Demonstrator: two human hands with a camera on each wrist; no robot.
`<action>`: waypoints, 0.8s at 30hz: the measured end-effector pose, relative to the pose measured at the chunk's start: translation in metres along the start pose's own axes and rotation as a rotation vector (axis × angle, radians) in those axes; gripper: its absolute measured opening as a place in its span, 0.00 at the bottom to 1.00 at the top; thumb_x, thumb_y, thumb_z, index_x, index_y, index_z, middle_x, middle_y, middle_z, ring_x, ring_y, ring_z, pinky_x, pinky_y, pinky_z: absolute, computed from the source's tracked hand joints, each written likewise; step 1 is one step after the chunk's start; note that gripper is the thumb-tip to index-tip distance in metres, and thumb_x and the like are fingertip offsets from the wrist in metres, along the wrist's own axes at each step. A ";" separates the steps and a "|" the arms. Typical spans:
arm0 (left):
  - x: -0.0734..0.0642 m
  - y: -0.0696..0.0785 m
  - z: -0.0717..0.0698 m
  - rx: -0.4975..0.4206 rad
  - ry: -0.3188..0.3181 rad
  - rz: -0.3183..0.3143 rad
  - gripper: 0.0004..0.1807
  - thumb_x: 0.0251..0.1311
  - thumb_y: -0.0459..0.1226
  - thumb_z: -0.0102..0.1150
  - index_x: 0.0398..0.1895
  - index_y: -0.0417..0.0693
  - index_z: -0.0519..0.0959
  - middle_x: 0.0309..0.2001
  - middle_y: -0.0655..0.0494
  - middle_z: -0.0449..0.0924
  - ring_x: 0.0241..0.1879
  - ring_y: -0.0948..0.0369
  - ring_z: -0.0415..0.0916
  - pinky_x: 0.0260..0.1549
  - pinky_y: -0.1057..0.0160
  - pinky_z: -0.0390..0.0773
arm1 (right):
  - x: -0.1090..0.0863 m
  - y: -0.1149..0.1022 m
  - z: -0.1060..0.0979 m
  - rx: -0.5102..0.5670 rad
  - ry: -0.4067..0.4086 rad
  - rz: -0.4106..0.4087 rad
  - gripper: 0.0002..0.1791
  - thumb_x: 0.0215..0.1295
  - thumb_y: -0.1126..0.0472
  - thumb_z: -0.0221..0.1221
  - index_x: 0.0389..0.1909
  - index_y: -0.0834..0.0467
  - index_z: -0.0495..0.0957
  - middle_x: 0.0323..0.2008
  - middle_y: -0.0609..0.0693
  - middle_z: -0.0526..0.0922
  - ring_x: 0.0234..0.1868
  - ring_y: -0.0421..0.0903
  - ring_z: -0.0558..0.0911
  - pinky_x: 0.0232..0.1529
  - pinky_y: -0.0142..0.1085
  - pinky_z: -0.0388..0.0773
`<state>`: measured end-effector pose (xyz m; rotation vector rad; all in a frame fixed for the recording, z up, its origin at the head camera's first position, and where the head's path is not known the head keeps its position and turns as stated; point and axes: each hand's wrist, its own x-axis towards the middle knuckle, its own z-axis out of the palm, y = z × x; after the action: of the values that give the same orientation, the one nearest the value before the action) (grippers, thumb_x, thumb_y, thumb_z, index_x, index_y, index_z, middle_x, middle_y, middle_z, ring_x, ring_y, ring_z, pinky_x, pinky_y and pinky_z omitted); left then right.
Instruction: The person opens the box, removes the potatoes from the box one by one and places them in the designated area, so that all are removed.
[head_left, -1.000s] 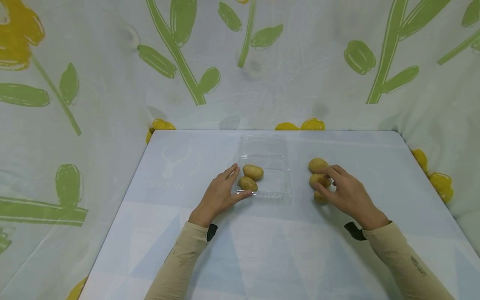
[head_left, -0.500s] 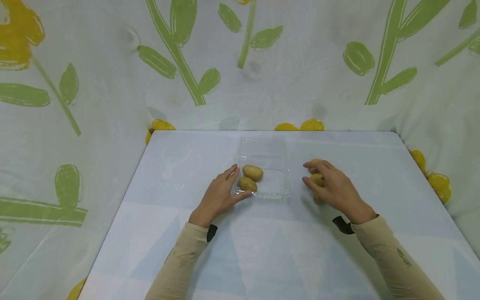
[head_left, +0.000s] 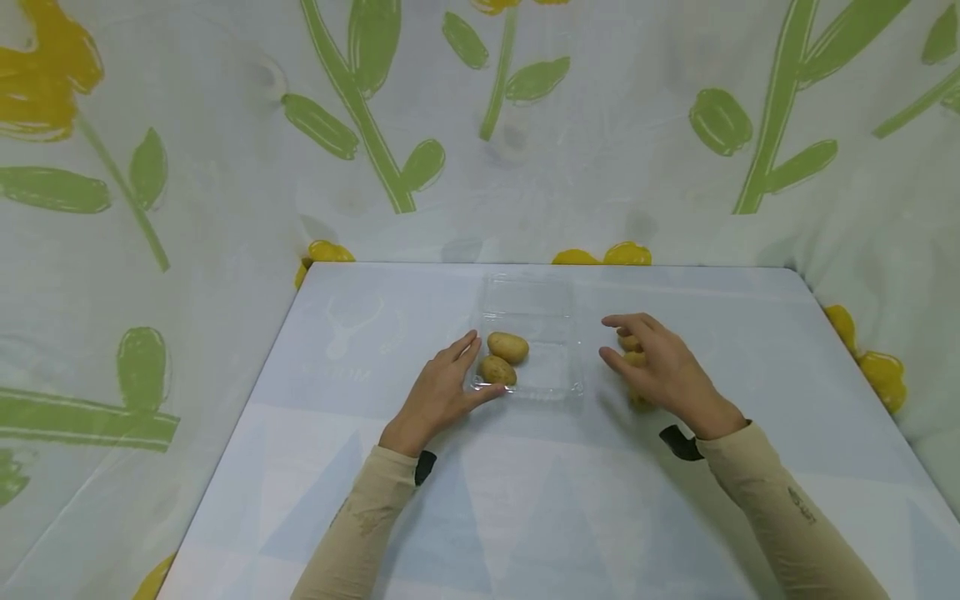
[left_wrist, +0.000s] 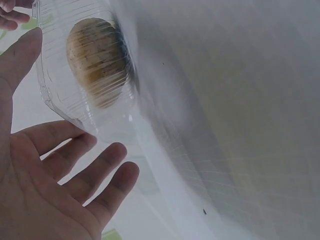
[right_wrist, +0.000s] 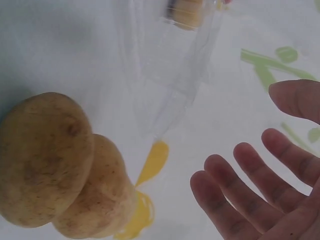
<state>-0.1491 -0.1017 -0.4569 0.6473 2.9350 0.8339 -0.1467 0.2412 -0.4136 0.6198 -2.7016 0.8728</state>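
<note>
In the head view, a clear plastic clamshell box (head_left: 551,390) lies with its lid folded back. Two potatoes (head_left: 508,347) sit in its left half. My left hand (head_left: 441,393) rests at the box's near-left corner, thumb along the front rim and fingers against the left side. The left wrist view shows those fingers extended beside the clear wall, a potato (left_wrist: 97,62) behind it. To the right of the box, my right hand (head_left: 670,372) hovers with fingers spread and nothing held. Beneath it, partly hidden, are several potatoes (head_left: 628,340); the right wrist view shows two large potatoes (right_wrist: 45,160) apart from the fingers.
The pale table (head_left: 540,517) has a blue-and-white triangle pattern and a faint deer print at the left. A white curtain (head_left: 585,167) with green leaves and yellow flowers hangs around its back and sides.
My right hand has shifted left, and its fingers have spread away from the potatoes they were reaching over. My left hand, the box and the potatoes in it have stayed put.
</note>
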 end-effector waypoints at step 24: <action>0.000 0.001 0.000 0.017 -0.011 -0.006 0.53 0.60 0.65 0.62 0.78 0.41 0.60 0.79 0.52 0.55 0.73 0.47 0.61 0.70 0.49 0.64 | 0.050 -0.037 0.021 0.096 -0.125 -0.040 0.29 0.67 0.57 0.68 0.67 0.57 0.73 0.61 0.54 0.78 0.55 0.53 0.81 0.52 0.49 0.82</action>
<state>-0.1491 -0.1008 -0.4559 0.6411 2.9354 0.8031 -0.1762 0.1852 -0.3948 0.7700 -2.7593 0.9899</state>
